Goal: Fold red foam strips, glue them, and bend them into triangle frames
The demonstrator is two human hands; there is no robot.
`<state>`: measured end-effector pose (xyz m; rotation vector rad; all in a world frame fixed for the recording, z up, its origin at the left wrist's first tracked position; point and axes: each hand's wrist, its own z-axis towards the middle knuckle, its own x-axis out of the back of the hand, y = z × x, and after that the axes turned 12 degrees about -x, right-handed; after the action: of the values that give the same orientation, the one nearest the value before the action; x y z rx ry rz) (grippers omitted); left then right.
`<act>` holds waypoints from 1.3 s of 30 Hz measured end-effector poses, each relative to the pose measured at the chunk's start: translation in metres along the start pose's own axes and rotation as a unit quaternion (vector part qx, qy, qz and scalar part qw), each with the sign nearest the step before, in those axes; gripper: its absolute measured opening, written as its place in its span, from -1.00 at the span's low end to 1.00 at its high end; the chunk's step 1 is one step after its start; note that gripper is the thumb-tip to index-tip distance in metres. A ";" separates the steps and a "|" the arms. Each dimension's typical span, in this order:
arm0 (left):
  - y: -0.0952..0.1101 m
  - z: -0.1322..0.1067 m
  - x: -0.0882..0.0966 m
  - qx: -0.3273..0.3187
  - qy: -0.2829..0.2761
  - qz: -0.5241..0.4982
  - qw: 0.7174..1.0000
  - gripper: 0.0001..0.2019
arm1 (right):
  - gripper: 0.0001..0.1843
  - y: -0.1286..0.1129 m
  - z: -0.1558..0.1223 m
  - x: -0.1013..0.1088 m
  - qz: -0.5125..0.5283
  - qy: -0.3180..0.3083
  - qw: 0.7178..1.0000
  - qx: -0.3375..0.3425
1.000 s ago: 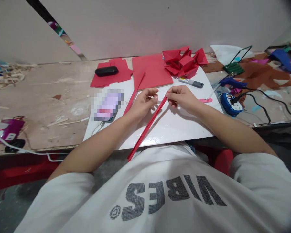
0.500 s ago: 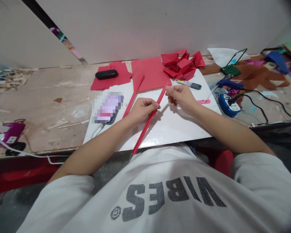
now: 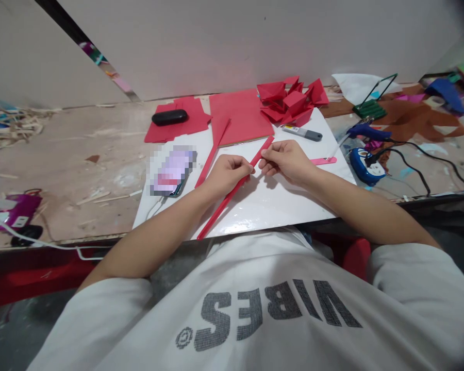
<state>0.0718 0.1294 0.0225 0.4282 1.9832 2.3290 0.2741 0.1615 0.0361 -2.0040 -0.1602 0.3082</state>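
Note:
A long, narrow red paper strip [image 3: 221, 208] lies slantwise between my hands, its lower end near the front edge of the white board [image 3: 263, 208]. My left hand [image 3: 232, 172] is closed on the strip around its middle, thumb on top. Close to the upper end, my right hand [image 3: 284, 161] pinches the strip's edge between thumb and fingertips. Left of my left hand rests a second red strip [image 3: 208, 167], wider at its far end. Beyond my hands is a red sheet [image 3: 242, 116].
Folded red paper pieces [image 3: 294, 100] are heaped at the back right, beside a grey cutter knife [image 3: 302, 133]. A phone [image 3: 174, 170] and a black case [image 3: 169, 117] are on the left. At right are a blue glue gun [image 3: 367, 132] and a corded blue socket [image 3: 366, 166].
My right hand has slid a little down the strip from its tip. The strip's lower end has shifted left, and its upper part now looks narrower. My left hand has barely moved.

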 end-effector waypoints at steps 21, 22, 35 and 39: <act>-0.002 -0.001 0.001 0.014 0.014 -0.013 1.000 -0.82 | -0.70 -0.017 0.014 0.042 -0.071 0.043 0.995 0.050; -0.002 -0.002 0.000 0.017 0.013 -0.017 1.000 -0.83 | -0.71 -0.016 0.016 0.042 -0.071 0.040 0.995 0.052; -0.004 0.000 -0.005 0.013 -0.005 -0.007 1.000 -0.85 | -0.53 -0.008 0.016 0.028 -0.088 0.021 0.996 0.027; -0.003 -0.001 -0.005 0.021 -0.018 0.005 1.000 -0.84 | -0.58 -0.009 0.014 0.024 -0.081 0.024 0.996 -0.007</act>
<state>0.0760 0.1279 0.0184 0.4792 2.0222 2.2726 0.2929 0.1832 0.0354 -1.9964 -0.2931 0.1569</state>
